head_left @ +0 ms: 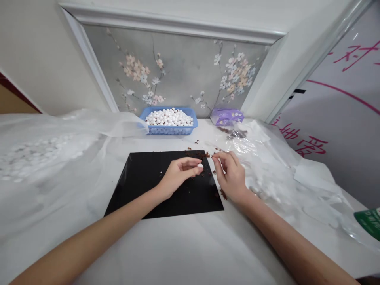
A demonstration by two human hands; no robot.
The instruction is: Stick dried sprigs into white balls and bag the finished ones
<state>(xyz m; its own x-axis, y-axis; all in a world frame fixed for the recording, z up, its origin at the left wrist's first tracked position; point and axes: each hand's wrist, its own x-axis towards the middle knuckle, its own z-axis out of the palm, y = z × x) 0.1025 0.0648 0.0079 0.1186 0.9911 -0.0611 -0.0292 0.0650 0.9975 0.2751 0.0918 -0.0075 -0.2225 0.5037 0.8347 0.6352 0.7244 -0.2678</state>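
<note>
My left hand [178, 173] hovers over a black sheet [148, 186] and pinches a small white round seed [200, 167] between thumb and fingers. My right hand [229, 174] is at the sheet's right edge, fingers curled, thumb and forefinger pinched on a tiny reddish-brown scrap [211, 156]. More brown scraps [197, 152] lie scattered along the sheet's far edge and to its right. One tiny white speck [160, 173] rests on the sheet.
A blue basket [168, 127] heaped with white seeds stands at the back against a flowered panel. A purple packet [226, 116] sits beside it. Clear plastic bags lie left [44, 150] and right [267, 158]. A green packet [369, 222] is at the right edge.
</note>
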